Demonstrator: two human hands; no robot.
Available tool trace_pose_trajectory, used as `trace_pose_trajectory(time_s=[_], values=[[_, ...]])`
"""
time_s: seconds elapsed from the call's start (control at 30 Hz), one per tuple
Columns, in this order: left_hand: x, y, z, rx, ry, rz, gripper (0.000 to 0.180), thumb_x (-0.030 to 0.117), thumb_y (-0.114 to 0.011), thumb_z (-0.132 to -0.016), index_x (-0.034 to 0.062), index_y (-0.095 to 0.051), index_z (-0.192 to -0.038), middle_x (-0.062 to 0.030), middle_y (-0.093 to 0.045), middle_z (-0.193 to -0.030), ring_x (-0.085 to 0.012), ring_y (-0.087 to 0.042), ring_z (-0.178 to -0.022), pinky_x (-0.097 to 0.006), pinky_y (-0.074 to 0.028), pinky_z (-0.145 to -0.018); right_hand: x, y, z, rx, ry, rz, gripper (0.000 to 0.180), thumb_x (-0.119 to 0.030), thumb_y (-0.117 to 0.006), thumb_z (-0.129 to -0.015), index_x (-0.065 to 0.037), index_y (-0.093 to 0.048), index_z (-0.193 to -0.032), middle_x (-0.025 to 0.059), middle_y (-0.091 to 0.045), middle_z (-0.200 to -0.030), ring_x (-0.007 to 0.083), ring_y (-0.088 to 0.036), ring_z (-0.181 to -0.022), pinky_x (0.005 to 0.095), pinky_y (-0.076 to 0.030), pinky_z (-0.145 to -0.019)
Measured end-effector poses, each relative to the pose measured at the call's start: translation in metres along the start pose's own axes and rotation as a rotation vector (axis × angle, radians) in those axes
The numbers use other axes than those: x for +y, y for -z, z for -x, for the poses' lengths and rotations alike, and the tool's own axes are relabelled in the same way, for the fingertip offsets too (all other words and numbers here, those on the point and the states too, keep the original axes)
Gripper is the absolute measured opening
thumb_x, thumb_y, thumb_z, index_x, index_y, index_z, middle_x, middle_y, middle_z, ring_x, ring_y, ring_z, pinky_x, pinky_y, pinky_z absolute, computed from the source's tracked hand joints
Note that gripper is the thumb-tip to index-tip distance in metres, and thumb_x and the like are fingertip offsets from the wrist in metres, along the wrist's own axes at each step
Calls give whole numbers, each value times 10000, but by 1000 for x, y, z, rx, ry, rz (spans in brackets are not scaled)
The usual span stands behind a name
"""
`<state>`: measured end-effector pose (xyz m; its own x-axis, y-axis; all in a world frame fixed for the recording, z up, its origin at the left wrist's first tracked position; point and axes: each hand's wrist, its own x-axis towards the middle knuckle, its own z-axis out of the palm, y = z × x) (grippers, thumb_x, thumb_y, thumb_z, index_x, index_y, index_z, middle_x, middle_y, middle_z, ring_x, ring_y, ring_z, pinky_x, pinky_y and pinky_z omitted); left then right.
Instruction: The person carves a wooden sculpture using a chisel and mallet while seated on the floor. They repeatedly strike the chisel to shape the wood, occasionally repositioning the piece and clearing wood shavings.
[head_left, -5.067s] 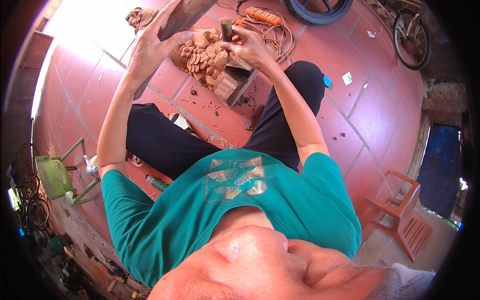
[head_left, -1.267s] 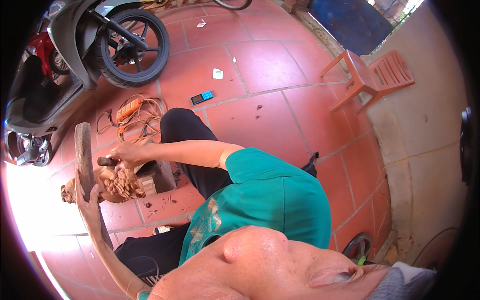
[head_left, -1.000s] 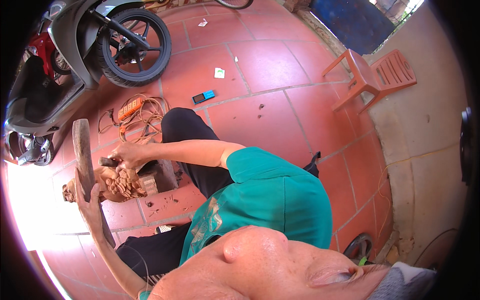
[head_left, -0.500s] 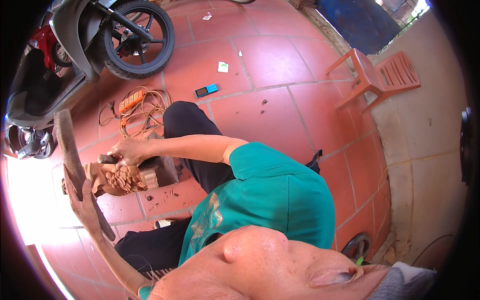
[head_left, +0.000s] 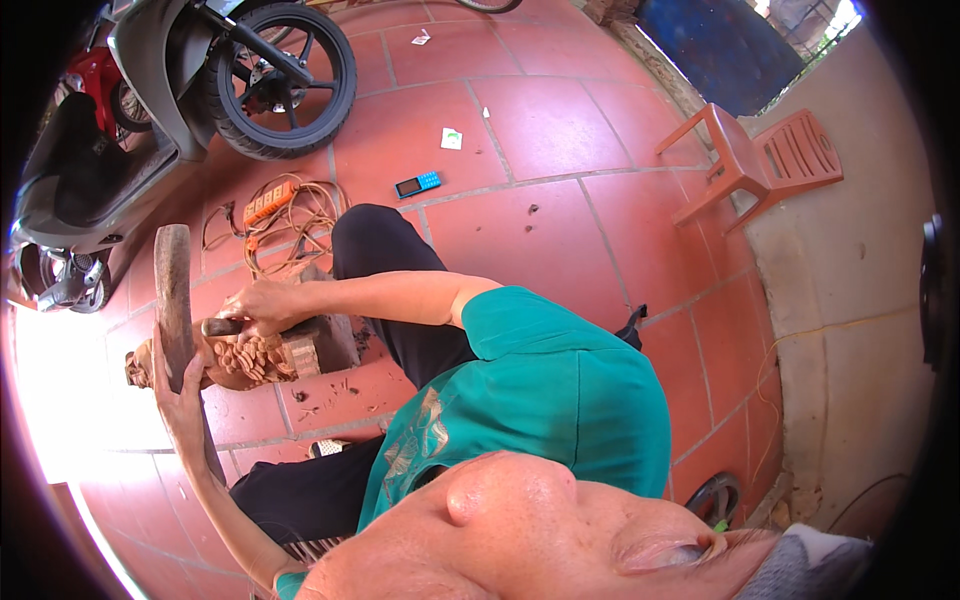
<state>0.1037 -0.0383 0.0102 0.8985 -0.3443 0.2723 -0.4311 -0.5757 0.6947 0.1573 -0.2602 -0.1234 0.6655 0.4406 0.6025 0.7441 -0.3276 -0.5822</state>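
A brown wood carving (head_left: 250, 362), its surface in overlapping rounded lobes, lies at the red-tiled floor (head_left: 530, 260) before the seated person's bent knees. Near its middle, I see the right hand (head_left: 262, 305) lowered, forearm stretched almost straight out from the elbow, fingers closed around a short tool handle (head_left: 220, 327). The left hand (head_left: 182, 400) is raised beside the carving, wrist in line with the forearm, thumb and fingers gripping a long wooden club (head_left: 174, 285) that slants back along that forearm. Beyond sit an orange socket strip (head_left: 270, 202), a blue keypad phone (head_left: 418, 184) and a parked scooter (head_left: 150, 90).
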Motion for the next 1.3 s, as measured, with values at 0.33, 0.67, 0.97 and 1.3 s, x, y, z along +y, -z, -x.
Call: trace_pose_trajectory(time_s=[0.33,0.67,0.97,1.3], values=[[-5,-10,9,-78,31,22,694,175,-659,-918,98,-359,-1539,-166,-416,-1529,-268,-355,-1426,-408,-259,-1180,-7,8,-4,-45,-83,-28,375,-225,-799,-743,-13,-664,-1022,177,-676,-865,382,-655,-821,452,-496,-711],[23,7,9,111,250,188,672,161,-651,-936,80,-358,-1536,-151,-414,-1532,-246,-367,-1415,-394,-268,-1171,-11,9,-5,-57,-161,-49,346,-226,-805,-746,-21,-666,-987,185,-673,-835,381,-658,-801,456,-492,-688],[-8,0,9,-66,42,93,674,147,-652,-919,59,-369,-1525,-171,-412,-1530,-282,-355,-1427,-409,-258,-1182,-5,3,-1,-52,-100,19,385,-213,-804,-752,-40,-664,-1067,142,-681,-899,341,-662,-802,434,-503,-697],[15,6,7,73,81,118,656,159,-673,-921,0,-397,-1495,-142,-527,-1407,-217,-508,-1268,-347,-390,-1078,-10,6,8,-79,-119,-138,375,-132,-759,-790,-45,-663,-1141,125,-672,-978,254,-646,-762,377,-520,-704]])
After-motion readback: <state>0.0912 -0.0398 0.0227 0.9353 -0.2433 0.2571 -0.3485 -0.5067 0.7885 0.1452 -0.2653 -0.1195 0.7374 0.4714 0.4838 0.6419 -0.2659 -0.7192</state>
